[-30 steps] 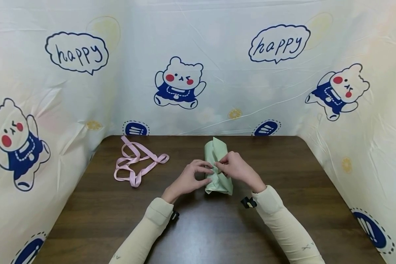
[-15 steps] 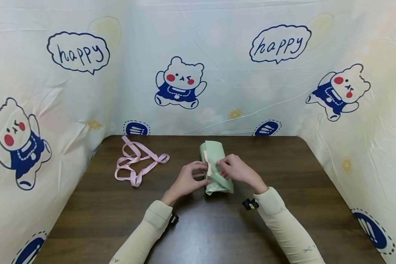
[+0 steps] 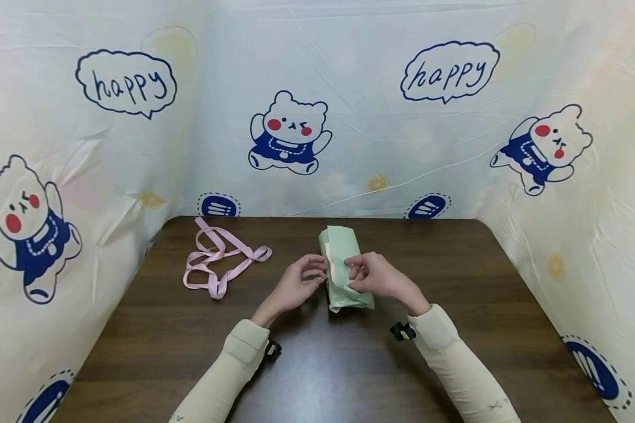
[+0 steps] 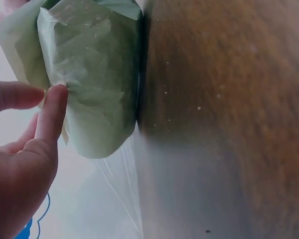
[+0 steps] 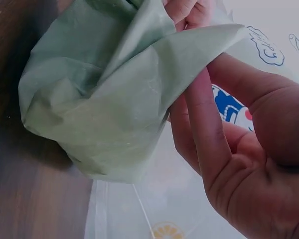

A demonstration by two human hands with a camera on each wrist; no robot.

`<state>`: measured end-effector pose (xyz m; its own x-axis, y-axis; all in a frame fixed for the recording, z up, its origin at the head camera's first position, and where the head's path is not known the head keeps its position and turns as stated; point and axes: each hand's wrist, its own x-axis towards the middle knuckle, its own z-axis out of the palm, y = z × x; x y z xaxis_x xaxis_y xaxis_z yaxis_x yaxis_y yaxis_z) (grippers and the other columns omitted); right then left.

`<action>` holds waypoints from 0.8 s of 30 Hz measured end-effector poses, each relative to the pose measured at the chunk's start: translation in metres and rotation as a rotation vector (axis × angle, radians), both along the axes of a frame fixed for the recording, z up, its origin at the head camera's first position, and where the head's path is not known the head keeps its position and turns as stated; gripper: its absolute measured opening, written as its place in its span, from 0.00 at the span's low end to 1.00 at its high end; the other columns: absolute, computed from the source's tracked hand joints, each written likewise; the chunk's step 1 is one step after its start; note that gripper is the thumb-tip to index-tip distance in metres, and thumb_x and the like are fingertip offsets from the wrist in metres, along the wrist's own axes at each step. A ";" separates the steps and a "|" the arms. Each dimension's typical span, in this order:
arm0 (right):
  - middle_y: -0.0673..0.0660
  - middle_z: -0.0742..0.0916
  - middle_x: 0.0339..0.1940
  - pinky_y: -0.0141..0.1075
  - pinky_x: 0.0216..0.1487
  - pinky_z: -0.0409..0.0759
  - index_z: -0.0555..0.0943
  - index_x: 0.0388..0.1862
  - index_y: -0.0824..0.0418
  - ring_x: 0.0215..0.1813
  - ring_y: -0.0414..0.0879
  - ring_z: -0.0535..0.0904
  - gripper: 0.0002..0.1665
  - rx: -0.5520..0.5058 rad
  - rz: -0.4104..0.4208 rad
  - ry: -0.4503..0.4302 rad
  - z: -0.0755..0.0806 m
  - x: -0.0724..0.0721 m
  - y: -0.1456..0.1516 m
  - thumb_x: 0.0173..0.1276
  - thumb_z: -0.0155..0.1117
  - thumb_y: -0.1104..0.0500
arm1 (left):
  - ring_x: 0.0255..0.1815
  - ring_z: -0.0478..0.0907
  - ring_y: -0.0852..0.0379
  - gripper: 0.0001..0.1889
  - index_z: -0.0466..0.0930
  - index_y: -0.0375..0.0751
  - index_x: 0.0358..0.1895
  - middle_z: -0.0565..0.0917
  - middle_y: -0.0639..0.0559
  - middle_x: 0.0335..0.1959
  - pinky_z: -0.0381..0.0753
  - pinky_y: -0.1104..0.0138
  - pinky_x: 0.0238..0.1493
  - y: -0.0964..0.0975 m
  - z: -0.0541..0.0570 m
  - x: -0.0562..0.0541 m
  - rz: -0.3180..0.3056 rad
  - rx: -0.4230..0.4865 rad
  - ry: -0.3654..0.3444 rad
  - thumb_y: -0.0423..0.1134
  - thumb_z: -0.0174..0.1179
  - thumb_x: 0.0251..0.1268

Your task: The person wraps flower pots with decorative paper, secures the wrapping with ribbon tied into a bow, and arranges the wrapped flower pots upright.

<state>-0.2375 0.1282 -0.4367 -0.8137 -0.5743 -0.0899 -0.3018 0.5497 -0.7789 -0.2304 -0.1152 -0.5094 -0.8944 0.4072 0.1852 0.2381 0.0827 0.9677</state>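
A package wrapped in green paper (image 3: 344,241) lies on the table in the head view, with a narrow cream strip (image 3: 330,261) along the paper's loose edge. My left hand (image 3: 298,283) is at its left side, thumb and forefinger drawn close together at the paper's edge; the left wrist view has these fingertips against the green wrapping (image 4: 97,94). From the right, my right hand (image 3: 383,276) pinches a raised flap of the paper (image 5: 189,47) between thumb and fingers. Whatever the paper encloses is hidden.
A loosely looped pink ribbon (image 3: 217,291) lies to the left on the dark wooden table (image 3: 328,376). Printed white cloth (image 3: 360,147) stands behind the table and at both sides.
The paper flap has turned over and flattened, uncovering the cream strip. My left thumb has moved up toward the forefinger. My right hand stays at the paper, slightly shifted.
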 end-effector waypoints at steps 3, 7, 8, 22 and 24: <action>0.57 0.84 0.35 0.30 0.32 0.79 0.76 0.65 0.74 0.30 0.41 0.78 0.34 0.034 -0.028 0.059 -0.002 0.001 -0.002 0.60 0.75 0.67 | 0.57 0.82 0.40 0.22 0.67 0.27 0.66 0.80 0.31 0.56 0.83 0.66 0.56 0.002 0.000 0.000 -0.001 -0.003 0.017 0.19 0.54 0.70; 0.56 0.81 0.37 0.30 0.31 0.76 0.77 0.66 0.72 0.29 0.39 0.75 0.37 0.115 -0.055 0.180 -0.007 0.002 -0.005 0.59 0.79 0.61 | 0.61 0.79 0.35 0.23 0.63 0.26 0.68 0.78 0.29 0.58 0.81 0.65 0.59 0.004 -0.002 0.000 -0.037 0.015 0.013 0.18 0.52 0.71; 0.56 0.81 0.38 0.30 0.31 0.76 0.77 0.66 0.71 0.29 0.39 0.74 0.37 0.128 -0.062 0.203 -0.008 0.003 -0.005 0.59 0.79 0.61 | 0.62 0.79 0.34 0.23 0.63 0.27 0.68 0.78 0.28 0.58 0.81 0.65 0.60 0.005 -0.002 0.000 -0.046 0.019 0.011 0.18 0.51 0.71; 0.57 0.77 0.40 0.31 0.34 0.71 0.76 0.69 0.66 0.35 0.44 0.70 0.39 0.185 -0.011 0.274 -0.010 0.002 -0.004 0.60 0.79 0.58 | 0.54 0.83 0.36 0.20 0.69 0.27 0.66 0.82 0.29 0.52 0.84 0.57 0.55 -0.001 0.008 -0.003 -0.008 -0.065 0.066 0.23 0.52 0.74; 0.57 0.77 0.42 0.32 0.37 0.71 0.76 0.69 0.66 0.37 0.45 0.69 0.39 0.195 -0.005 0.277 -0.009 0.003 -0.005 0.60 0.79 0.57 | 0.52 0.84 0.40 0.17 0.74 0.28 0.63 0.83 0.32 0.51 0.85 0.56 0.54 0.001 0.012 -0.002 0.041 -0.127 0.132 0.26 0.55 0.74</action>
<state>-0.2345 0.1236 -0.4458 -0.8253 -0.5640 0.0272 -0.4842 0.6821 -0.5480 -0.2322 -0.1142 -0.4972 -0.8820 0.3987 0.2512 0.3561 0.2149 0.9094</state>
